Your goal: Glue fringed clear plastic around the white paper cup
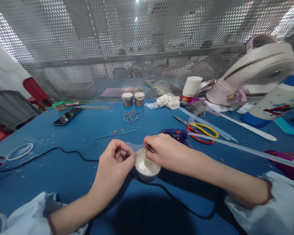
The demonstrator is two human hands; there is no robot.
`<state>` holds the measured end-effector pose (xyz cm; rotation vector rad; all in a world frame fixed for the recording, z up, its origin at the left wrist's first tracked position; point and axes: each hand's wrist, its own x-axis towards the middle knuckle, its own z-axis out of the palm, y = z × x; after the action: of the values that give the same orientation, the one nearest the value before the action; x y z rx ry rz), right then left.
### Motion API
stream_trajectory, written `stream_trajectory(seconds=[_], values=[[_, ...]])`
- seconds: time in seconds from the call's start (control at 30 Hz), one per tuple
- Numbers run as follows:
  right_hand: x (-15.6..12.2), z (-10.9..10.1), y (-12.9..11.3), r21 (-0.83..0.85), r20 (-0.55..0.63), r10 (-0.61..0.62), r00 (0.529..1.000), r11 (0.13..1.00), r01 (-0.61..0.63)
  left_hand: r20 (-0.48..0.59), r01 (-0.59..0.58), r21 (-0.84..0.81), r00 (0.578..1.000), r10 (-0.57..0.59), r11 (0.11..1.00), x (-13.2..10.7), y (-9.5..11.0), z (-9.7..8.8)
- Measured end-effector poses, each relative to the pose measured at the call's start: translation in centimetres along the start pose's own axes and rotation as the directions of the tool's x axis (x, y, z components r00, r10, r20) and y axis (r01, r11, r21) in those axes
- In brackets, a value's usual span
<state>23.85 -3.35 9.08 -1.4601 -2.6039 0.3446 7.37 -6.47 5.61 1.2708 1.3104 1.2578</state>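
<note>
Hands (114,162) (166,150), curled and close together, touch a little white cup (147,167) on the blue surface (63,138), but what they pinch is unclear.

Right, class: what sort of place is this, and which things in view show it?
Most likely a craft workspace, judging by the glue gun, scissors and yarn on the blue table.

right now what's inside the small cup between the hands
Only the pale inner surface shows inside the small cup. The right hand covers part of its opening, so anything beneath that hand is hidden.
</note>
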Motion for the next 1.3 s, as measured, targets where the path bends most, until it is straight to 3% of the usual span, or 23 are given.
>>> stream_trajectory(seconds=[0.2, 0.5, 0.93, 1.3], values=[[0.0, -0.4, 0.2, 0.034, 0.018, -0.049, 0.999, 0.998, 0.048, -0.032, 0.015, 0.039, 0.999, -0.013, 0.999, 0.1, -0.2, -0.2], [-0.1, -0.9, 0.2, 0.081, 0.066, -0.027, 0.997, 0.996, 0.022, -0.016, 0.049, 0.056, 0.999, -0.048, 0.997, -0.2, -0.6, -0.1], [0.0, -0.7, 0.7, 0.167, 0.075, -0.093, 0.993, 0.983, 0.079, -0.030, 0.014, 0.035, 0.999, -0.013, 0.999, 0.0, -0.9, 0.0], [0.8, 0.3, -0.1, -0.110, 0.068, -0.068, 0.995, 0.991, 0.075, -0.035, -0.013, 0.077, 0.999, 0.015, 0.997, 0.2, -1.4, -0.1]])
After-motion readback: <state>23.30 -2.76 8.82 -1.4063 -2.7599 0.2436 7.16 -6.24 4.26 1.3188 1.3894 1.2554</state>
